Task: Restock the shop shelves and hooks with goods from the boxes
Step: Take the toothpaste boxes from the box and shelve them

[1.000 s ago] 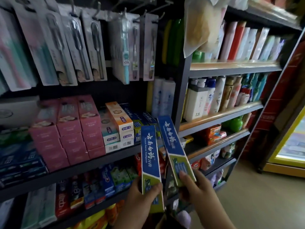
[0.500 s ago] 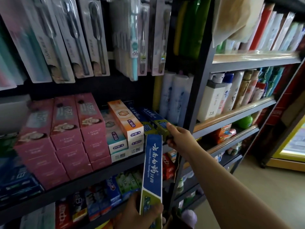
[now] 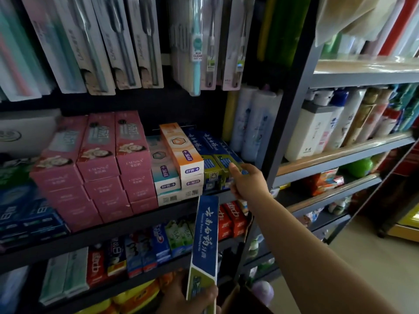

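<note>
At twelve o'clock from the left hand [image 3: 192, 298], its gripped toothpaste box [image 3: 205, 241] points lengthwise toward the blue stack [image 3: 215, 152]; the nearer right hand [image 3: 247, 182] seemingly pinches a shelved box.

Readable text, mostly partial:
- Blue toothpaste box [image 3: 205, 236] held in left hand [image 3: 192, 298]: large white Chinese characters down the face, small Latin line beside them, seems to read "Yunnan Baiyao Toothpaste", soft.
- Teal toothbrush pack [image 3: 196, 47] on hook: "CLEAN" on its tag.
- Pink boxes [image 3: 99, 164] on shelf: Latin brand on front ends, looks like "LAFANG", blurred.
- Orange box [image 3: 181, 150] and teal box [image 3: 162, 164]: purple label with "+" and Chinese characters.
- Red boxes [image 3: 231, 218] on lower shelf: white Chinese characters.
- Rest unreadable.
</note>
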`<action>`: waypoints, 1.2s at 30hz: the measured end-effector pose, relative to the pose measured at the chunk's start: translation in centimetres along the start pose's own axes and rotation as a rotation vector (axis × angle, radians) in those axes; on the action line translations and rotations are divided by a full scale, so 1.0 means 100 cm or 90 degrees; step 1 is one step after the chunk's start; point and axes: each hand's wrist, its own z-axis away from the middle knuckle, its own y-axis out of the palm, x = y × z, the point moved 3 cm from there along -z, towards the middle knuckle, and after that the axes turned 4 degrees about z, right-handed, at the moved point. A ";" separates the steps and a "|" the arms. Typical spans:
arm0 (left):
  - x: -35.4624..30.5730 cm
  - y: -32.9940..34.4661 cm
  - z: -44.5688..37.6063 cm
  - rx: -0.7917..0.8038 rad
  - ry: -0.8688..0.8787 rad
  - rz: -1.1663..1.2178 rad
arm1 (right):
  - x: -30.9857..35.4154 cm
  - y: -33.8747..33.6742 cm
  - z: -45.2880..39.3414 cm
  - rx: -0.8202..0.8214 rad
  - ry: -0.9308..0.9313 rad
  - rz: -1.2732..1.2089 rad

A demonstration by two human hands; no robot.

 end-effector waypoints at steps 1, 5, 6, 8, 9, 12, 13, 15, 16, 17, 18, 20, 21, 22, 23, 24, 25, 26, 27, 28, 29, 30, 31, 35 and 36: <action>-0.007 0.005 0.001 0.041 -0.008 -0.022 | 0.001 0.000 -0.002 -0.007 -0.006 -0.001; -0.008 0.011 0.017 0.022 0.031 -0.034 | 0.004 0.002 -0.006 0.000 -0.014 -0.019; -0.008 0.012 0.017 0.009 0.030 -0.041 | 0.003 0.001 -0.005 0.009 -0.016 -0.018; -0.010 0.017 0.024 0.007 0.031 -0.046 | 0.002 -0.002 0.004 0.028 -0.032 -0.009; -0.009 0.020 0.025 0.002 0.031 -0.064 | 0.000 -0.005 0.012 0.035 -0.039 0.001; -0.011 0.030 0.028 -0.030 0.057 -0.069 | -0.014 -0.018 0.044 0.067 -0.046 0.075; -0.011 0.034 0.029 -0.042 0.070 -0.070 | -0.021 -0.023 0.059 0.082 -0.046 0.106; -0.009 0.043 0.028 -0.046 0.089 -0.054 | -0.038 -0.035 0.087 0.104 -0.051 0.136; -0.008 0.047 0.028 -0.054 0.098 -0.046 | -0.048 -0.041 0.101 0.107 -0.047 0.152; -0.008 0.051 0.028 -0.060 0.110 -0.040 | -0.057 -0.048 0.115 0.112 -0.034 0.173; -0.007 0.054 0.028 -0.059 0.126 -0.031 | -0.066 -0.053 0.129 0.126 -0.016 0.193; -0.007 0.061 0.025 -0.052 0.145 -0.010 | -0.081 -0.062 0.153 0.176 0.021 0.212; -0.006 0.064 0.025 -0.048 0.153 -0.003 | -0.085 -0.063 0.164 0.207 0.033 0.201; -0.007 0.068 0.025 -0.043 0.163 -0.002 | -0.088 -0.065 0.173 0.238 0.035 0.180; -0.007 0.072 0.026 -0.034 0.174 0.001 | -0.090 -0.065 0.180 0.262 0.027 0.156; -0.008 0.075 0.026 -0.025 0.186 -0.001 | -0.092 -0.065 0.185 0.275 0.014 0.140; -0.008 0.079 0.027 -0.009 0.198 -0.002 | -0.092 -0.064 0.188 0.280 0.001 0.123; -0.008 0.081 0.027 0.006 0.204 0.001 | -0.093 -0.062 0.190 0.274 -0.007 0.106; -0.009 0.083 0.027 0.016 0.211 0.004 | -0.093 -0.061 0.191 0.260 -0.012 0.081; -0.010 0.085 0.027 0.024 0.210 0.003 | -0.092 -0.060 0.190 0.244 -0.014 0.048; -0.011 0.086 0.026 0.029 0.203 -0.002 | -0.093 -0.059 0.189 0.230 -0.015 0.016; -0.013 0.086 0.025 0.038 0.193 -0.007 | -0.092 -0.060 0.187 0.220 -0.024 -0.004; -0.017 0.087 0.024 0.051 0.181 -0.004 | -0.092 -0.063 0.184 0.203 -0.042 0.004; -0.053 0.074 0.013 0.067 0.186 0.097 | -0.092 -0.094 0.157 0.026 -0.210 0.271; -0.063 0.071 0.012 0.092 0.184 0.144 | -0.089 -0.100 0.151 0.000 -0.252 0.299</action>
